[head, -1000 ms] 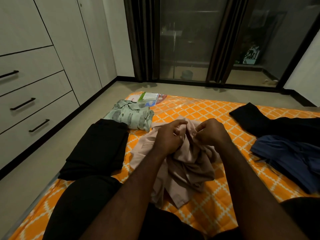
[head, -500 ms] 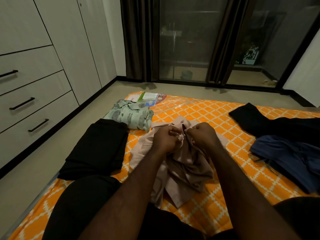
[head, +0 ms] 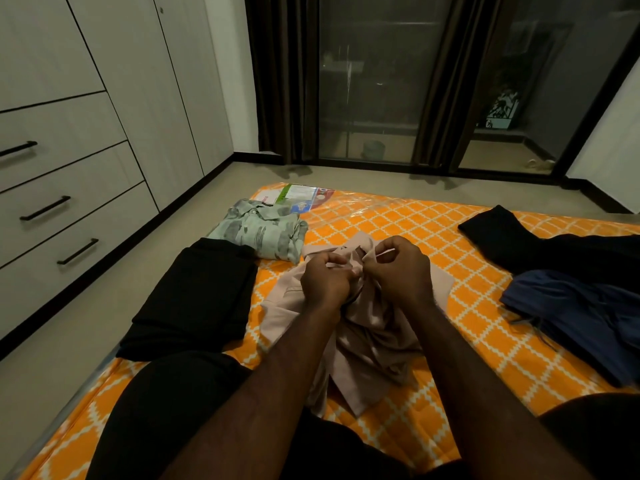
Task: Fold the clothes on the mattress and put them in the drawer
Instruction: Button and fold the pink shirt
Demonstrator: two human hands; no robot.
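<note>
A crumpled beige shirt (head: pixel 374 337) lies in the middle of the orange patterned mattress (head: pixel 464 327). My left hand (head: pixel 323 280) and my right hand (head: pixel 398 268) are close together over its upper part, each pinching a bunch of its fabric. A folded green patterned shirt (head: pixel 261 232) lies further back on the left, and a folded black garment (head: pixel 197 296) lies nearer on the left edge. Unfolded black clothes (head: pixel 554 251) and a navy blue garment (head: pixel 581 317) lie on the right. Three closed drawers (head: pixel 69 202) with black handles are in the cabinet at left.
A strip of bare floor (head: pixel 86 327) separates the mattress from the cabinet. A printed label (head: pixel 298 197) sits under plastic at the mattress's far corner. Dark curtains and glass doors (head: pixel 370 81) stand at the back. My black-clad knees are at the bottom of the view.
Both hands have come closer together on the beige shirt and shifted their pinch on its fabric. The other clothes have not moved.
</note>
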